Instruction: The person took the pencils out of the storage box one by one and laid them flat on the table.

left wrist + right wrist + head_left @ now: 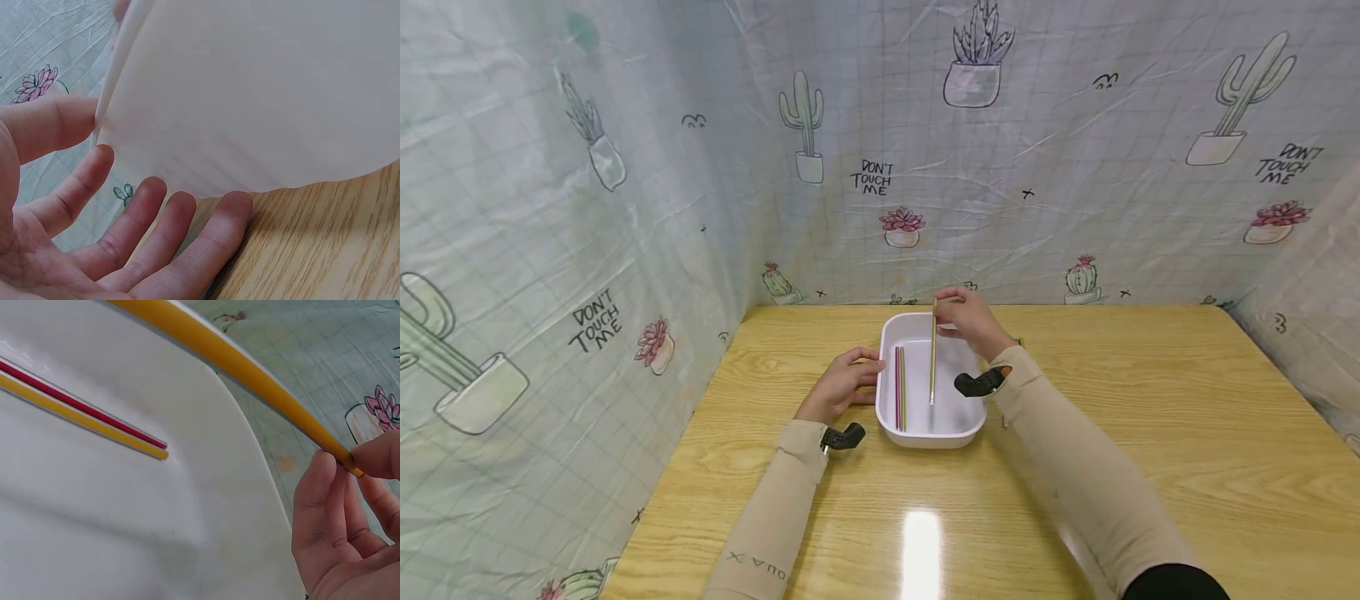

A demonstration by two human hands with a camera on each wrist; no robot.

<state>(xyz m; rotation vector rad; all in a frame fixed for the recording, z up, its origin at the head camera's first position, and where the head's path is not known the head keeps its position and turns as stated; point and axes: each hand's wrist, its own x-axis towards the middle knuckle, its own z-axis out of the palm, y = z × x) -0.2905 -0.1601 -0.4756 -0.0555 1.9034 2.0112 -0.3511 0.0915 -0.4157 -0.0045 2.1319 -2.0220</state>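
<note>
A white tray point(952, 438) with rounded corners rests on the wooden table. My left hand point(842, 387) grips its left side; in the left wrist view the thumb meets the rim and the fingertips point(234, 209) lie against the outer wall. One yellow pencil point(933, 354) stands nearly upright over the tray, its silvery end down. My right hand point(966, 319) pinches the upper end between thumb and fingers, at the tray's far edge. Inside, along the left wall, a red pencil point(81, 403) and another yellow pencil point(94, 424) lie side by side.
The wooden table point(1135, 400) stretches out on both sides of the tray. A curtain point(1037, 150) with cactus drawings hangs at its back edge and left side. Black wrist cameras point(977, 384) sit on both sleeves, the right one overlapping the tray's right side.
</note>
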